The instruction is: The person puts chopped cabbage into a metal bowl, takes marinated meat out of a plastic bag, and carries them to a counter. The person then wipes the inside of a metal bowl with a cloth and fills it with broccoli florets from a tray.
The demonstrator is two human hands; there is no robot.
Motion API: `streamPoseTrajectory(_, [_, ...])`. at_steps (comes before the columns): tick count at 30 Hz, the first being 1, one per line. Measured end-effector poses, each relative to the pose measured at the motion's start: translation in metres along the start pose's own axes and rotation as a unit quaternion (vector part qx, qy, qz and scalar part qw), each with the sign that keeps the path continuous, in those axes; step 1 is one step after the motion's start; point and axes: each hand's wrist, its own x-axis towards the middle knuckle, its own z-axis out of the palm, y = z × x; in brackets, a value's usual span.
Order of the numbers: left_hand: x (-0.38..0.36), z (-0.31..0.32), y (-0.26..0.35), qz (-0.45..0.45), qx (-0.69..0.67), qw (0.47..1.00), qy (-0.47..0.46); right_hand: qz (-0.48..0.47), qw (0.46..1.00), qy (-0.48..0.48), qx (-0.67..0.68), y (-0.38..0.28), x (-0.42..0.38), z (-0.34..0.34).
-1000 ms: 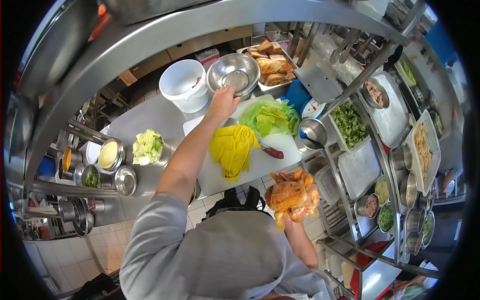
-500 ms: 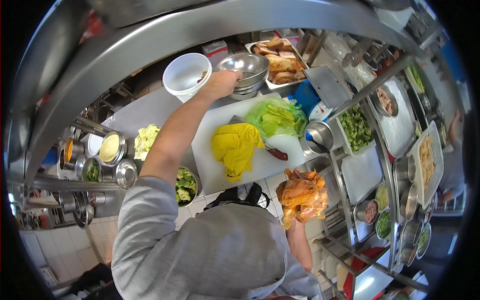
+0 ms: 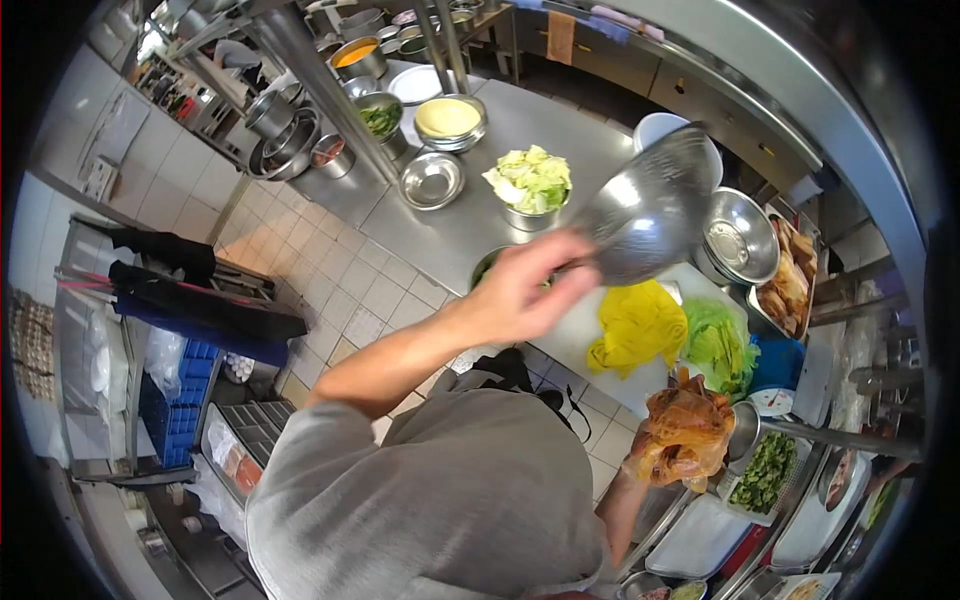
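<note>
Left hand (image 3: 540, 285) clamped on metal bowl (image 3: 645, 215); right hand (image 3: 634, 464) holding roast bird (image 3: 686, 430), can't tell grip. Carrying step, I'd guess; wants steadiness.

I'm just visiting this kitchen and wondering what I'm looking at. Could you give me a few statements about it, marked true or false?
1. The person's left hand grips a metal bowl. True.
2. That bowl stands level on the counter. False: the hand holds it tilted.
3. The right hand holds a knife. False: it holds a roasted bird.
4. A yellow cloth lies on the white board. True.
5. The pot on the steel counter holds orange sauce. False: it holds pale chopped greens.
</note>
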Motion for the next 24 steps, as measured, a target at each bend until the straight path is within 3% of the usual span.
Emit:
streamPoseTrajectory(3, [-0.066, -0.059, 0.004, -0.158, -0.15, 0.973, 0.082, 0.051, 0.996, 0.021, -0.065, 0.017, -0.027, 0.001])
streamPoseTrajectory(4, [-0.081, -0.075, 0.003, -0.156, -0.147, 0.972, 0.093, 0.071, 0.993, 0.03, -0.086, 0.021, -0.043, -0.002])
streamPoseTrajectory(6, [-0.109, -0.115, 0.001, -0.237, -0.053, 0.968, 0.061, 0.11, 0.986, 0.038, -0.118, 0.03, -0.074, -0.007])
streamPoseTrajectory(8, [-0.135, -0.15, -0.017, -0.236, 0.142, 0.958, -0.086, 0.149, 0.981, 0.021, -0.125, 0.056, -0.07, -0.007])
streamPoseTrajectory(9, [-0.144, -0.165, -0.026, -0.185, 0.235, 0.946, -0.127, 0.162, 0.978, 0.011, -0.13, 0.078, -0.058, 0.0])
streamPoseTrajectory(10, [-0.157, -0.177, -0.039, -0.192, 0.242, 0.944, -0.115, 0.173, 0.976, -0.001, -0.133, 0.107, -0.042, 0.006])
streamPoseTrajectory(12, [-0.179, -0.2, -0.072, -0.081, 0.288, 0.936, -0.185, 0.175, 0.976, -0.031, -0.127, 0.17, -0.007, 0.028])
streamPoseTrajectory(17, [-0.207, -0.244, -0.129, -0.07, 0.289, 0.907, -0.297, 0.172, 0.974, -0.073, -0.128, 0.284, 0.003, 0.071])
streamPoseTrajectory(21, [-0.217, -0.26, -0.17, -0.015, 0.277, 0.912, -0.303, 0.182, 0.964, -0.112, -0.155, 0.347, 0.006, 0.09])
streamPoseTrajectory(23, [-0.21, -0.266, -0.183, -0.034, 0.287, 0.891, -0.351, 0.168, 0.949, -0.145, -0.223, 0.37, 0.011, 0.085])
streamPoseTrajectory(24, [-0.21, -0.263, -0.194, 0.019, 0.335, 0.888, -0.314, 0.154, 0.897, -0.203, -0.362, 0.376, 0.02, 0.054])
